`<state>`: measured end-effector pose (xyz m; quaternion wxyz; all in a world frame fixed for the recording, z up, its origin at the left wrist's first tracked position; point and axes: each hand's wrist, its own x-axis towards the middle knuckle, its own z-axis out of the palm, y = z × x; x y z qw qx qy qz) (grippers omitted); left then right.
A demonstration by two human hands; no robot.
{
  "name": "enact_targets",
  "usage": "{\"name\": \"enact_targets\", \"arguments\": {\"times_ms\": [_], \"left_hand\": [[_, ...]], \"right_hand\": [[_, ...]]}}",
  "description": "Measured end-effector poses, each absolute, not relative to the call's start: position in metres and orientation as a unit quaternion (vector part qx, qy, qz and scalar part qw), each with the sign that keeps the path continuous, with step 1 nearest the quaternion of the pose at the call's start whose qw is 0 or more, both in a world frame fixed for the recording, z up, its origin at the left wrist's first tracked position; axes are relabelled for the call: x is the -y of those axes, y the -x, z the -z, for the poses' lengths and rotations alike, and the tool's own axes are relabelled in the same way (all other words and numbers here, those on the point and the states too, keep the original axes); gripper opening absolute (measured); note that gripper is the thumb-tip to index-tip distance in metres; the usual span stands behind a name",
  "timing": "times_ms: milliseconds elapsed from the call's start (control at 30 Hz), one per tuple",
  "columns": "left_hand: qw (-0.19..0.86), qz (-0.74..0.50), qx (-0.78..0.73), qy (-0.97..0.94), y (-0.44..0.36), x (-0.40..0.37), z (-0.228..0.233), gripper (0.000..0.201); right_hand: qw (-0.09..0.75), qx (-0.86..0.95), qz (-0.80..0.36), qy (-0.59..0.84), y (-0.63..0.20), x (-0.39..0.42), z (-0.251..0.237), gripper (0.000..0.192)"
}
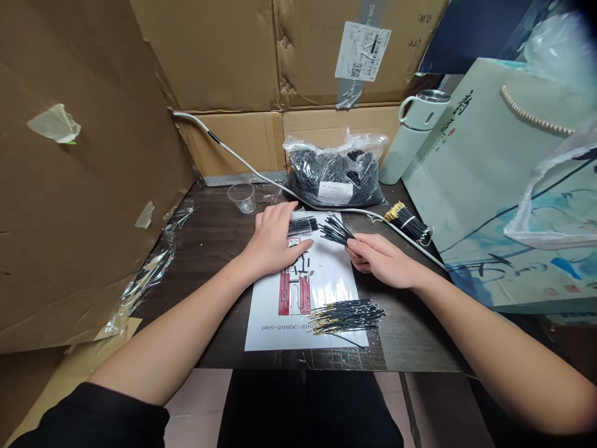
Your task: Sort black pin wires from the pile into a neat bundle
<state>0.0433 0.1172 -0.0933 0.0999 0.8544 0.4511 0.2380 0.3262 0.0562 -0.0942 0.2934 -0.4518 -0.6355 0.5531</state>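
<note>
My left hand (pixel 275 239) is curled around a small clear plastic container (pixel 305 230), thumb on its near side and fingers on the far side. Short black wires (pixel 298 224) lie inside it, their ends poking out to the right. Facing that end, my right hand (pixel 377 258) pinches a fanned bunch of black wires (pixel 336 230), apart from the container. Closer to me, a loose pile of black wires with gold ends (pixel 349 316) rests across the printed sheet (pixel 265 336). Several small black pieces (pixel 301 264) lie on the sheet below my left hand.
A clear bag of black wires (pixel 333 174) sits at the back, with a white cable (pixel 252 168) running before it. An empty clear cup (pixel 242 198) stands left. On the right are a tied wire bundle (pixel 408 223), a pale flask (pixel 410 140) and a paper bag (pixel 471 186).
</note>
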Motion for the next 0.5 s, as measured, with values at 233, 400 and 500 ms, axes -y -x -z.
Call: {"name": "enact_targets", "arguments": {"times_ms": [233,400,500], "left_hand": [[0.155,-0.268,-0.44,-0.843,-0.044,-0.123,0.101,0.047],[0.191,-0.344,-0.381,-0.837,-0.052,-0.113,0.1,0.047],[0.207,-0.36,-0.364,-0.834,-0.055,-0.108,0.101,0.049]], "right_hand": [[0.307,0.642,-0.511,0.482,-0.329,-0.061,0.099,0.046],[0.308,0.641,-0.518,0.476,-0.328,-0.063,0.1,0.046],[0.305,0.638,-0.531,0.466,-0.327,-0.063,0.101,0.047]]}}
